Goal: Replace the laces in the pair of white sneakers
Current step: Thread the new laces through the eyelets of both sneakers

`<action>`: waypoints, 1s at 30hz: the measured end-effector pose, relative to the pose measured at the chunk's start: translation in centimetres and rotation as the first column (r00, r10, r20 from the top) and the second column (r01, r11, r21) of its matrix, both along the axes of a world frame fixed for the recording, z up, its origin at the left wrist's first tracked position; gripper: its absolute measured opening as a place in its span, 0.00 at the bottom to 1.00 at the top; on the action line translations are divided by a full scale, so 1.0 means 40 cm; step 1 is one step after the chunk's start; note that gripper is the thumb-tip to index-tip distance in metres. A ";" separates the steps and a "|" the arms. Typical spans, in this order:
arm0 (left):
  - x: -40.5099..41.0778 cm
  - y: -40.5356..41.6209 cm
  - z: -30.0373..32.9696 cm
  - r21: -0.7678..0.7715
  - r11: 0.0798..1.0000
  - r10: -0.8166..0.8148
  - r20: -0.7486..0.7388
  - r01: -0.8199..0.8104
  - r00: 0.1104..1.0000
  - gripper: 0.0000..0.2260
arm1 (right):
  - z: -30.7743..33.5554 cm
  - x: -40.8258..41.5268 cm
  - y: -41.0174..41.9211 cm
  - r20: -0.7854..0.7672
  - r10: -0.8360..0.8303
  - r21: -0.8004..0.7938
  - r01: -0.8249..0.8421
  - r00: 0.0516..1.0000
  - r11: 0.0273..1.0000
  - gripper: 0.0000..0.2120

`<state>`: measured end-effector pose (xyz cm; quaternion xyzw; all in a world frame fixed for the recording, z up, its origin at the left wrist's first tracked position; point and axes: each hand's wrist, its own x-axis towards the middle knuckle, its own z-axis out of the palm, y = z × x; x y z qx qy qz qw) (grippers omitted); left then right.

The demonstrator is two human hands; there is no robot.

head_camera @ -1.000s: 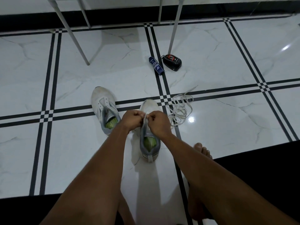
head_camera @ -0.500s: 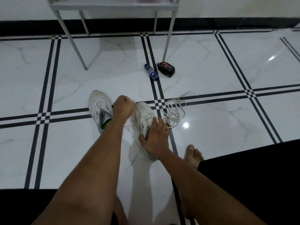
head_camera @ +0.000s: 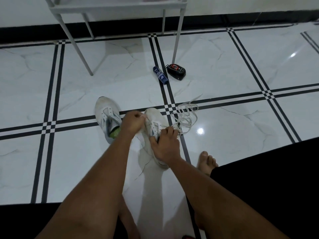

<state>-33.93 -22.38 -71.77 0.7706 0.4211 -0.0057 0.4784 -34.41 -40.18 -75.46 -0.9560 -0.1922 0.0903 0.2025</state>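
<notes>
Two white sneakers lie on the tiled floor. The left sneaker [head_camera: 107, 118] stands alone, its green insole showing, partly hidden by my left wrist. The right sneaker [head_camera: 155, 121] is tipped onto its side under my hands. My left hand [head_camera: 132, 122] is curled and pinches a white lace at the shoe's upper. My right hand [head_camera: 164, 145] grips the shoe's heel end and holds it down. A loose tangle of white laces [head_camera: 185, 116] lies on the floor just right of this shoe.
A blue tube [head_camera: 160, 75] and a black and red device [head_camera: 176, 69] lie further off near a leg of a white metal table [head_camera: 117, 7]. My bare foot [head_camera: 207, 163] rests right of the shoe. Black fabric covers my lap.
The right sneaker went from upright to tipped on its side. My right hand left the lace and clamped onto the shoe. My left hand pulled the lace up and left.
</notes>
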 end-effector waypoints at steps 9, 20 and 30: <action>0.037 0.036 0.066 0.027 0.998 -0.051 -0.089 0.054 0.995 0.16 | 0.014 0.012 -0.016 -0.074 0.066 0.007 -0.066 0.995 0.998 0.26; 0.039 0.031 0.023 -0.247 0.921 0.354 0.215 -0.300 0.910 0.04 | -0.051 0.012 -0.041 0.051 0.076 0.104 -0.081 0.996 0.991 0.21; 0.022 0.022 -0.034 0.196 0.906 -0.333 -0.222 0.376 0.916 0.13 | -0.054 0.011 -0.031 0.100 0.075 0.024 -0.077 0.992 0.997 0.23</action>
